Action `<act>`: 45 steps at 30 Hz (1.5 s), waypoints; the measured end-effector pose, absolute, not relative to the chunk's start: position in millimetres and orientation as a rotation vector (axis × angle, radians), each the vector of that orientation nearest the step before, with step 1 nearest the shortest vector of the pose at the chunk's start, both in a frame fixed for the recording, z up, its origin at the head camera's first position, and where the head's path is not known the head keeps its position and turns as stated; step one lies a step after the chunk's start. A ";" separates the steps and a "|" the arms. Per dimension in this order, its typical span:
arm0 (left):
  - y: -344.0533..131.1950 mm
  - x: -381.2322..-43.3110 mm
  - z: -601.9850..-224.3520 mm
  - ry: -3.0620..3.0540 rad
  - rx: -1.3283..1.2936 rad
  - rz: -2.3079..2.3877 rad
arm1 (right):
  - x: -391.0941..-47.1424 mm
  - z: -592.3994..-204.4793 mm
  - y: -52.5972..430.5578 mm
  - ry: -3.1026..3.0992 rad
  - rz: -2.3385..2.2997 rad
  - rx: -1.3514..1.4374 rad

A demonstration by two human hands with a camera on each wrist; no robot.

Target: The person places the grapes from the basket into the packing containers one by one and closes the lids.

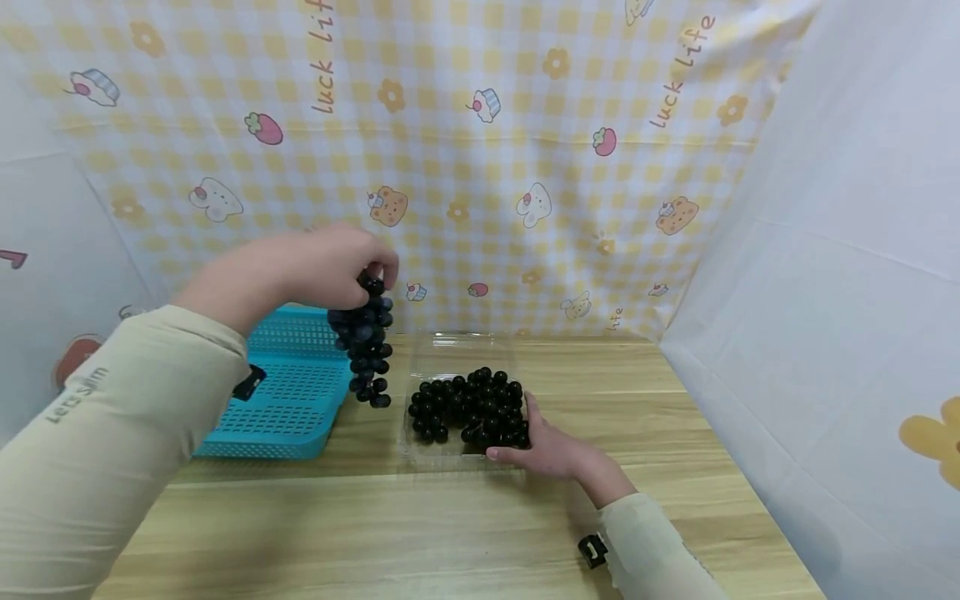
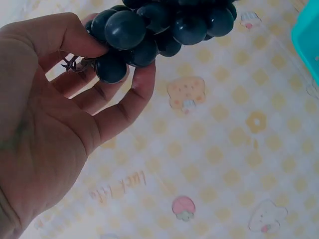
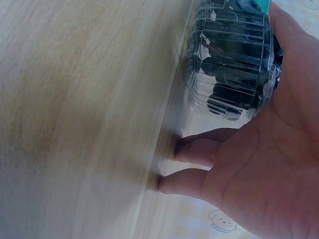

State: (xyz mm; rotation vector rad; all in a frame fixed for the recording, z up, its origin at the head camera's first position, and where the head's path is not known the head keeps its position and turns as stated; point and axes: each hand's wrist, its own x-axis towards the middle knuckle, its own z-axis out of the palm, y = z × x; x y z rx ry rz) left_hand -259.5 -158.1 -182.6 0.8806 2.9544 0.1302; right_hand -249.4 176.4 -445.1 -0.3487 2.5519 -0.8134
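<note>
My left hand (image 1: 341,262) is raised over the left part of the table, pinching a bunch of dark grapes (image 1: 365,350) near its stem end. The bunch hangs down beside the container. In the left wrist view, thumb and fingers meet around the top grapes (image 2: 124,31), with a bit of stem (image 2: 75,63) showing. My right hand (image 1: 551,448) rests at the front right corner of a clear plastic container (image 1: 442,461), thumb at the front, fairly straight fingers along the right side. More dark grapes (image 1: 487,404) lie inside it. In the right wrist view, fingertips (image 3: 169,183) reach the tabletop.
A blue plastic basket (image 1: 288,450) stands on the left of the wooden table (image 1: 360,533), partly behind my left arm. The container's clear lid (image 1: 461,354) stands open at its back. A checked cloth (image 1: 465,167) hangs behind the table.
</note>
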 end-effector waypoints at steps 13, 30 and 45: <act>-106.8 -262.0 -199.6 2.923 1.175 0.203 | -249.9 -447.2 178.1 2.535 -0.826 -0.346; -17.9 -275.7 -227.3 2.828 1.497 0.233 | -256.4 -451.9 177.2 2.507 -0.911 -0.377; -34.4 -271.9 -277.8 2.830 1.705 0.437 | -259.3 -453.6 181.7 2.464 -1.019 -0.357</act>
